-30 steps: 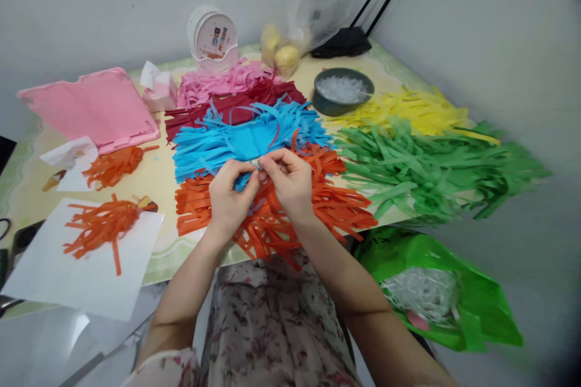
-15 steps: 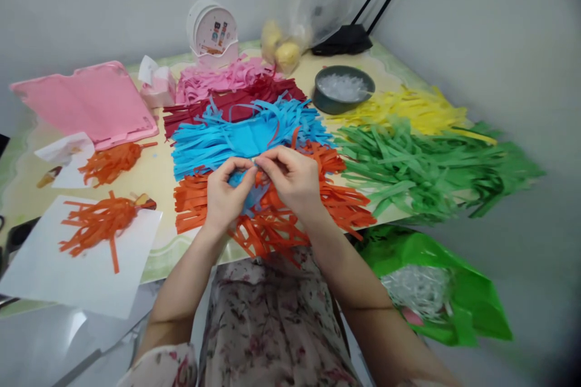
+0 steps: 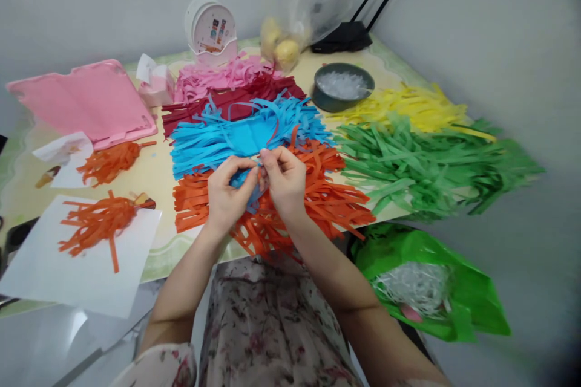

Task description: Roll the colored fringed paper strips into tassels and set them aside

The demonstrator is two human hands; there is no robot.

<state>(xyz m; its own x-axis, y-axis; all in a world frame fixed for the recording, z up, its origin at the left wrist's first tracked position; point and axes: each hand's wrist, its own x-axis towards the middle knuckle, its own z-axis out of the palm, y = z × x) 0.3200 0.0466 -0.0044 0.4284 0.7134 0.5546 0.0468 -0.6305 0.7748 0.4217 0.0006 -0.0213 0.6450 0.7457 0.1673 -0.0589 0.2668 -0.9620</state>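
My left hand [image 3: 229,193] and my right hand [image 3: 285,184] meet above the middle of the table. Thumb and index finger are pinched together on each, around something small at the fingertips that I cannot make out. A crumpled blue piece [image 3: 254,196] and a bit of orange show between the hands. Orange fringed paper strips [image 3: 338,196] lie under and around both hands, some hanging over the front edge. Just beyond is a pile of blue fringed paper [image 3: 245,136]. To the left, one orange tassel [image 3: 102,227] rests on a white sheet [image 3: 86,287], with another orange tassel [image 3: 109,163] behind it.
Dark red fringe [image 3: 236,103] and pink fringe [image 3: 222,78] lie at the back. Green fringe [image 3: 426,163], yellow fringe [image 3: 403,106] and a dark bowl [image 3: 333,103] of clear pieces are rightward. A pink case [image 3: 86,103] stands left. A green bag [image 3: 476,296] hangs below the right edge.
My right hand has shifted slightly left and turned, its curled fingers now closer to my left hand. The left hand keeps its pinch in nearly the same place.
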